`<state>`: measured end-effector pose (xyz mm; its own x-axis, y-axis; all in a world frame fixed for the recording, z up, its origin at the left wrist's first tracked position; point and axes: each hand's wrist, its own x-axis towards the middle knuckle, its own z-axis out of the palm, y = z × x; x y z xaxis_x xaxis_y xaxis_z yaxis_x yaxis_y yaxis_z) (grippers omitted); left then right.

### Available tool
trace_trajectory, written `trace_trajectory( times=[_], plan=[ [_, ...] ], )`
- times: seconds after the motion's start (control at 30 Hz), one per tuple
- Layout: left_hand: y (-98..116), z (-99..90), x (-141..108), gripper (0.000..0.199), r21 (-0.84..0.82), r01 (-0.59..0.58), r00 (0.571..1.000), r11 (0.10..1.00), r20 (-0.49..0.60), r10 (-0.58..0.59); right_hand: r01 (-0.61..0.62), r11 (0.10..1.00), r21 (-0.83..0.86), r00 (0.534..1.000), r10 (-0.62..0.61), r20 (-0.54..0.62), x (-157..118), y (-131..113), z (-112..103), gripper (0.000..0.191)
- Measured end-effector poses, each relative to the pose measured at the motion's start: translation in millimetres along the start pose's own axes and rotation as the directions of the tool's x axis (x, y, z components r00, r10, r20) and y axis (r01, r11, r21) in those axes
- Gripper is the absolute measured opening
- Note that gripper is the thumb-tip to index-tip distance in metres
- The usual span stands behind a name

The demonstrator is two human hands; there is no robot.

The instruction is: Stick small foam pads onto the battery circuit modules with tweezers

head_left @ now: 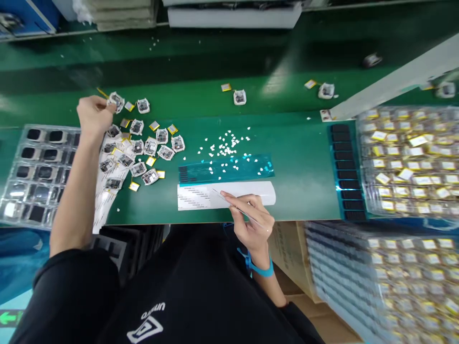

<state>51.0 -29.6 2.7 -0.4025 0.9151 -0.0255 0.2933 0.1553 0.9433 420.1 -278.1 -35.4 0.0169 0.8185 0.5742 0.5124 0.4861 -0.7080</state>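
Note:
My left hand [93, 114] pinches a small electronic module in white wrapping [115, 101] at the top of a loose group of similar modules [138, 148] and small yellow-edged squares. My right hand [251, 217] holds slim metal tweezers [238, 208], their tips resting over a white paper sheet [225, 196]. Just above that sheet lies a teal film strip [225, 170]. Scattered white flecks [224, 148] cover the green bench top [301, 157] above the strip.
A clear tray of black parts [38, 174] lies at the left. Clear trays of gold-topped items [405, 160] sit at the right, above a tall stack of trays [390, 282]. A black slotted strip [346, 172] lies beside them. A cardboard box [290, 253] stands below the bench edge.

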Motion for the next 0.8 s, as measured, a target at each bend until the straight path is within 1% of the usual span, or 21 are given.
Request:
trace_trajectory(
  times=[0.03,0.1,0.17,0.2,0.27,0.3,0.33,0.4,0.43,0.5,0.53,0.57,0.63,0.67,0.7,0.73,0.77,0.8],
  plan=[
    [-1.1,-4.5,15.9,0.032,0.057,0.002,1.000,0.998,-0.021,0.000,0.008,1.000,-0.004,1.000,-0.008,-0.017,-0.8,0.3,-1.0,0.044],
    [-5.0,-4.2,31.6,0.041,0.147,-0.058,0.994,0.987,-0.084,0.070,0.012,1.000,-0.015,0.999,-0.012,-0.045,-1.0,1.2,-2.6,0.042],
    [-10.0,6.4,32.9,0.046,0.158,-0.147,0.983,0.976,-0.087,0.162,0.010,0.999,-0.034,0.998,-0.012,-0.059,-0.2,2.3,-3.5,0.041],
    [-12.0,13.9,31.4,0.045,0.141,-0.178,0.981,0.974,-0.049,0.186,0.012,0.999,-0.047,0.998,-0.015,-0.057,0.5,2.8,-3.6,0.041],
    [-14.0,29.1,28.9,0.042,0.093,-0.177,0.983,0.980,0.076,0.170,0.026,0.997,-0.071,0.999,-0.028,-0.041,1.8,3.0,-3.8,0.040],
    [-13.8,35.2,28.8,0.041,0.077,-0.150,0.981,0.986,0.137,0.138,0.036,0.996,-0.079,0.999,-0.039,-0.030,2.3,2.7,-3.9,0.039],
    [-12.7,40.0,29.6,0.041,0.075,-0.122,0.978,0.990,0.177,0.108,0.046,0.996,-0.082,0.999,-0.047,-0.019,2.6,2.1,-4.0,0.038],
    [-8.6,45.6,31.2,0.040,0.089,-0.085,0.981,0.992,0.181,0.068,0.048,0.996,-0.075,0.999,-0.048,-0.007,2.5,0.4,-4.0,0.035],
    [-5.8,47.1,29.9,0.041,0.079,-0.076,0.985,0.994,0.160,0.062,0.035,0.997,-0.063,0.999,-0.036,-0.012,2.3,-0.6,-3.7,0.034],
    [0.4,50.0,17.5,0.039,0.030,-0.068,0.988,0.997,0.143,0.063,-0.018,1.000,-0.023,0.999,0.017,-0.038,2.4,-2.3,-2.0,0.029],
    [3.3,52.0,4.4,0.036,-0.007,-0.070,0.987,0.998,0.144,0.070,-0.050,0.999,-0.004,0.998,0.050,-0.047,3.0,-3.1,-0.3,0.029],
    [6.0,54.4,-13.9,0.031,-0.049,-0.077,0.983,0.996,0.163,0.084,-0.079,0.997,0.003,0.996,0.079,-0.041,4.2,-3.9,2.1,0.029],
    [10.3,59.6,-64.2,0.024,-0.128,-0.093,0.968,0.987,0.220,0.120,-0.110,0.994,-0.024,0.994,0.110,-0.003,8.6,-5.9,8.9,0.031],
    [12.2,62.0,-93.9,0.024,-0.200,-0.113,0.945,0.973,0.282,0.167,-0.113,0.992,-0.050,0.993,0.115,0.022,11.6,-7.1,13.2,0.031],
    [14.1,64.0,-124.5,0.026,-0.255,-0.126,0.907,0.959,0.361,0.216,-0.112,0.991,-0.070,0.993,0.115,0.033,14.9,-8.4,17.9,0.030],
    [15.9,65.5,-154.2,0.029,-0.301,-0.135,0.880,0.944,0.402,0.254,-0.112,0.991,-0.079,0.993,0.115,0.031,18.3,-9.8,22.7,0.028],
    [17.6,66.5,-181.5,0.031,-0.305,-0.109,0.858,0.946,0.451,0.244,-0.107,0.991,-0.075,0.994,0.109,0.026,21.6,-11.0,27.5,0.026],
    [19.1,67.0,-205.1,0.029,-0.302,-0.068,0.849,0.951,0.483,0.214,-0.094,0.993,-0.069,0.995,0.096,0.028,24.6,-12.0,32.0,0.027]
  ],
)
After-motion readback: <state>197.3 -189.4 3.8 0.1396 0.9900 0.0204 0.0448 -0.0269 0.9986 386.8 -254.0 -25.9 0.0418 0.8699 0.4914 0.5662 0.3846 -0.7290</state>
